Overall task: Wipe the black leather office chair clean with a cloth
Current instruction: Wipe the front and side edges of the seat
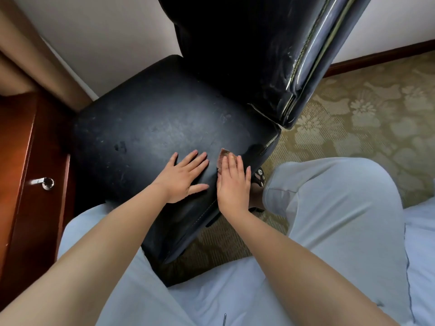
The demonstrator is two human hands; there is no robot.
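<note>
The black leather office chair [164, 128] is seen from above, its seat scuffed and dusty, its glossy backrest [270, 55] rising at the top of the view. A small brownish cloth [222, 158] is pressed flat against the seat's right front edge under the right hand [233, 184], whose fingers lie straight and close together over it; only one corner of the cloth shows past the fingertips. The left hand [183, 177] is laid flat on the seat just beside the right, fingers spread wide, nothing gripped. Light blue trousers [329, 208] are seen near the chair's front. A reddish wooden cabinet [23, 172] with a metal handle [44, 183] stands at the left, and patterned carpet [364, 118] lies at the right.
</note>
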